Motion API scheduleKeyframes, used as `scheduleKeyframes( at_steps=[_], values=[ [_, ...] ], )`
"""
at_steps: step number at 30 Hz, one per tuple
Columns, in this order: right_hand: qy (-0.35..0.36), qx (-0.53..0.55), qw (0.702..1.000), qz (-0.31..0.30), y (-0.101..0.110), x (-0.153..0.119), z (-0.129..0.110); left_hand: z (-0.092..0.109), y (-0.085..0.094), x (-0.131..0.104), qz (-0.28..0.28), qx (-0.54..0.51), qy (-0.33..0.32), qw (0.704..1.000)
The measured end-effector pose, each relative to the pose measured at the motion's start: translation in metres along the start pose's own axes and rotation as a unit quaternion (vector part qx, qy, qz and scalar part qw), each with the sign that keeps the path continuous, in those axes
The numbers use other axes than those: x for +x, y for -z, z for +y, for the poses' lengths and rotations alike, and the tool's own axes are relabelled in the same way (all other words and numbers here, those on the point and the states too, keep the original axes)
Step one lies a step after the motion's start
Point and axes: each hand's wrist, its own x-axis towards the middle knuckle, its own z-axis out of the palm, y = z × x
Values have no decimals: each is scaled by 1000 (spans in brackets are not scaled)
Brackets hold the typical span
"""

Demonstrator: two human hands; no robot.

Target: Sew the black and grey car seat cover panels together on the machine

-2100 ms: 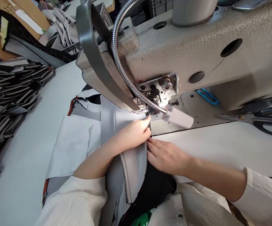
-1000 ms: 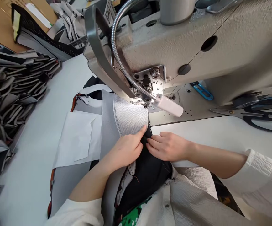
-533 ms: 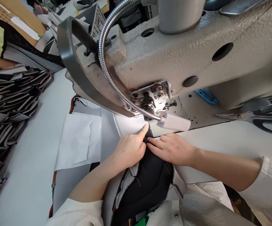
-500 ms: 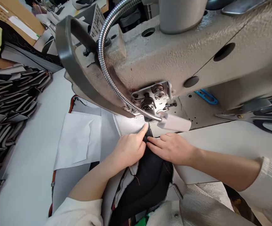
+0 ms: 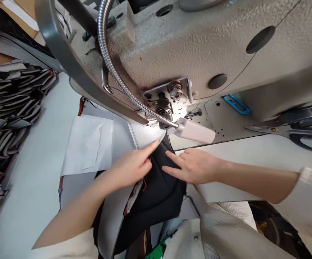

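Light grey mesh fabric [image 5: 143,135] lies under the lit presser foot area of a sewing machine [image 5: 164,111], beside and over black padded fabric [image 5: 156,194]. My left hand [image 5: 134,163] is closed at the mesh edge, with its index finger stretched along it toward the foot. Its other fingers are curled and partly hidden. My right hand [image 5: 192,165] lies on the right side of the black fabric, palm down, fingers spread. A white piece [image 5: 88,144] rests on the grey panel to the left.
A flexible metal lamp neck [image 5: 123,86] ends in a white lamp head [image 5: 195,131] close above my hands. Black-handled scissors [image 5: 288,130] and a blue tool [image 5: 237,104] lie at right. Several stacked fabric pieces [image 5: 7,111] fill the left side.
My left hand has slid left, away from the right hand, along the mesh edge. My right hand's fingers have spread wider. The black fabric has shifted left, and the view has moved closer.
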Motion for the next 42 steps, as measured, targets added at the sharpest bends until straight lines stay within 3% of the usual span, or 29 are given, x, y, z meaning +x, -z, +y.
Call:
scheduleKeyframes(
  at_steps=[3,7,16,20,27,33,42],
  values=[
    [-39,-18,999,27,-7,14,-15,-6,12,1,7,-68,-28,997],
    [-23,-23,999,27,-9,20,-22,5,11,3,-6,28,51,998],
    [-19,16,999,-28,7,7,-5,25,-12,3,2,113,39,993],
    [-35,24,999,10,3,-5,9,34,-9,13,9,154,60,986],
    [-90,-17,993,78,-6,-5,18,24,6,31,29,120,4,992],
    [-155,-11,984,90,-10,7,16,18,11,46,78,52,-1,996],
    [-228,43,971,58,-20,22,12,19,7,65,144,1,-79,987]
  ],
)
